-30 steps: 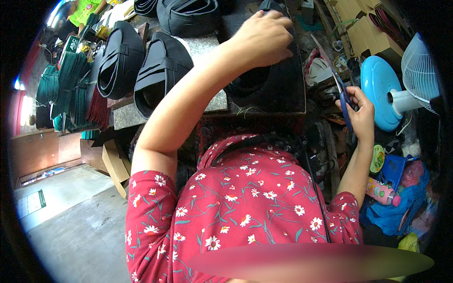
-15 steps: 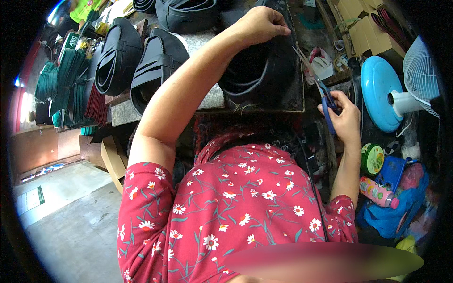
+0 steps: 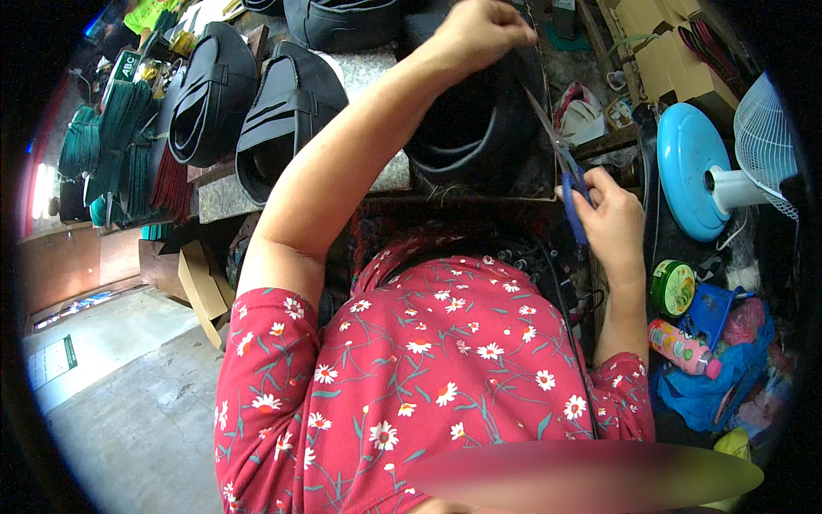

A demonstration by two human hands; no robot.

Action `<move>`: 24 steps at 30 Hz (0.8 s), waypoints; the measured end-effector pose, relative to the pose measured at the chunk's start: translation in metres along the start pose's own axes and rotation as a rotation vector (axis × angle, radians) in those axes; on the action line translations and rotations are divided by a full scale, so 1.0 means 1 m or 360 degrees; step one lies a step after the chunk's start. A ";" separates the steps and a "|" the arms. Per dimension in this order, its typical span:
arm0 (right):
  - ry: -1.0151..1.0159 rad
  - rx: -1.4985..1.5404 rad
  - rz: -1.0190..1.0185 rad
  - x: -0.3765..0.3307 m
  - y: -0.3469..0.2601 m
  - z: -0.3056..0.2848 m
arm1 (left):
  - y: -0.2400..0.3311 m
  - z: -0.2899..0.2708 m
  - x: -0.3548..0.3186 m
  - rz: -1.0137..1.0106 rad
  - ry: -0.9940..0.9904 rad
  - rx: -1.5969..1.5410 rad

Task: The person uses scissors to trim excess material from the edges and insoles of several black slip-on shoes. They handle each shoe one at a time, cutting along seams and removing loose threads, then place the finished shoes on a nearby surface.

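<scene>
In my right hand (image 3: 615, 224) is a pair of scissors (image 3: 555, 137) with blue handles, its blades pointing up and left toward a black shoe upper. My left hand (image 3: 488, 36) is raised over that black shoe upper (image 3: 467, 163), fingers pinched together. Whatever those fingers hold, if anything, is too small to make out. The scissors' tips lie below the pinch, by the upper's right side. Left of my left forearm stand two more black strapped shoe uppers, a nearer one (image 3: 287, 120) and a farther-left one (image 3: 210, 94).
Another black shoe piece (image 3: 342, 21) sits at the back of the worktable (image 3: 377, 176). Bundles of green strips (image 3: 124, 137) hang at the left. To the right are a blue-and-white fan (image 3: 692, 171), a green-lidded jar (image 3: 673, 288), a pink bottle (image 3: 685, 347) and cardboard boxes (image 3: 676, 64).
My right hand has moved left and slightly down with the scissors, bringing them closer to the black upper. My left hand has shifted slightly up and to the right, still pinched.
</scene>
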State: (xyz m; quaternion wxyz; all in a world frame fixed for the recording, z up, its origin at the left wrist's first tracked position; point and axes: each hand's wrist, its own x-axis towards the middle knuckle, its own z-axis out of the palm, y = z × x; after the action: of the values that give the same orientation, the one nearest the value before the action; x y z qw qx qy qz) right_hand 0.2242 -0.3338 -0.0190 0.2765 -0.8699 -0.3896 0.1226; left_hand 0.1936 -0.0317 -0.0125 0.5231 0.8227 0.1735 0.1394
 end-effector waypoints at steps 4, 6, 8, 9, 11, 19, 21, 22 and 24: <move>-0.0110 0.0595 0.0311 -0.001 0.028 -0.006 | 0.022 -0.027 -0.028 0.0230 0.0370 -0.0517; -0.0046 0.0650 0.0198 -0.006 0.038 -0.002 | 0.035 -0.043 -0.061 0.0508 0.0325 -0.0113; -0.0045 0.0916 0.0105 -0.009 0.045 0.006 | 0.042 -0.041 -0.103 0.0639 0.0174 0.0431; -0.0089 0.0697 0.0150 -0.011 0.047 0.006 | 0.042 -0.035 -0.123 0.0542 0.0080 0.0681; -0.0022 0.0421 -0.0009 -0.010 0.048 0.011 | 0.040 -0.019 -0.154 0.0810 -0.0009 0.1072; 0.0271 -0.0220 -0.0497 0.003 0.019 0.012 | 0.020 0.003 -0.162 0.0760 0.0346 0.0801; 0.0300 -0.0260 -0.0568 0.005 0.015 0.008 | 0.019 0.003 -0.162 0.0786 0.0387 0.0783; 0.0309 -0.0277 -0.0595 0.006 0.013 0.006 | 0.019 0.003 -0.162 0.0792 0.0382 0.0782; 0.0327 -0.0340 -0.0581 0.007 0.014 0.002 | 0.018 0.004 -0.164 0.0773 0.0351 0.0777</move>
State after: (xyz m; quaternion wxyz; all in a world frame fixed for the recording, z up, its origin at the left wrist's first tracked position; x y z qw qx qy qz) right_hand 0.2362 -0.3354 -0.0281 0.2387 -0.8172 -0.5210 -0.0605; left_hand 0.0501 -0.1130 -0.0056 0.2409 0.9207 0.0566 0.3019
